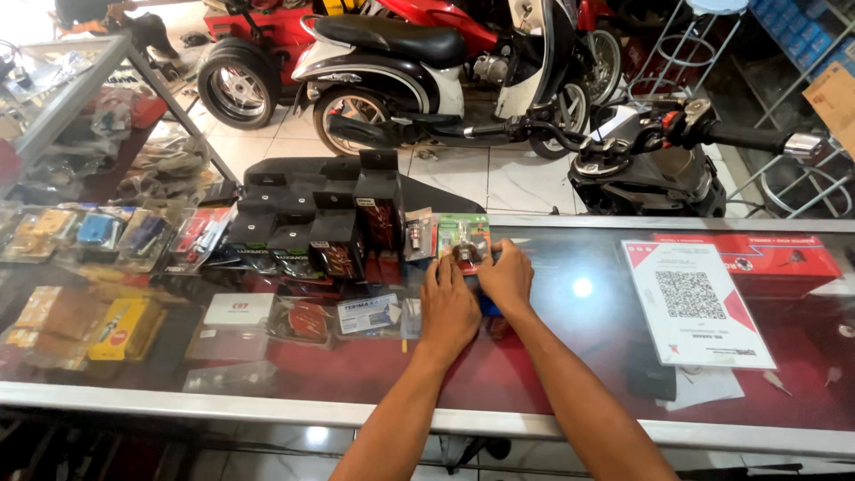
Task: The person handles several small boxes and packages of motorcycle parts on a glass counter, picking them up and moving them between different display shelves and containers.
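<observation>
On the glass desk [570,356], near its far edge, sits the small blister pack [464,235] with a green card back and a bulb-like metal part under clear plastic, and both your hands meet at its near end. Your left hand [448,307] lies flat, palm down, fingers reaching to the pack's lower edge; your right hand [508,278] curls at its lower right corner, touching it, though I cannot tell whether either has truly closed on it. Judge it light and fairly stiff in the card, slick on the plastic face and apt to skate over glass, so take it by the card edges rather than the bubble; the part inside may be fragile. Just left of the pack stands a row of black boxes [331,233], tall enough to tip if nudged, with another small pack [417,235] between. Right of the pack the glass lies open as far as the printed sheet [696,303] with a square code. Beyond the pack the desk ends at a metal rim, with parked scooters [419,62] past it.
</observation>
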